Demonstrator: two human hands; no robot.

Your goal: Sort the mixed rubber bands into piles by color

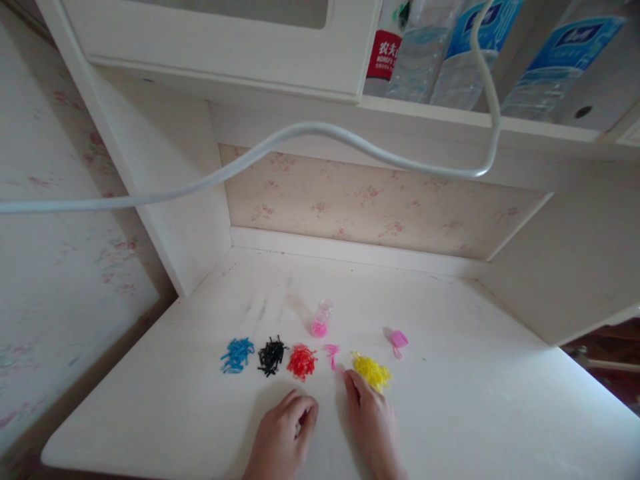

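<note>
My right hand (373,417) is on the white table with thumb and forefinger pinched together. At its fingertips is the end of a thin line of pink rubber bands (332,353). The yellow rubber band pile (371,371) lies just beyond its knuckles. My left hand (287,433) rests with curled fingers below the red rubber band pile (302,362), not touching it; nothing shows in it. Further left are a black rubber band pile (271,356) and a blue one (237,355). Behind them stands a small clear bottle (323,316) with pink bands at its bottom.
A pink cap-like piece with a loop (399,340) lies at the right on the white table (475,393). A white cable (320,128) crosses in front of the shelf. Plastic water bottles (465,50) stand on the shelf above.
</note>
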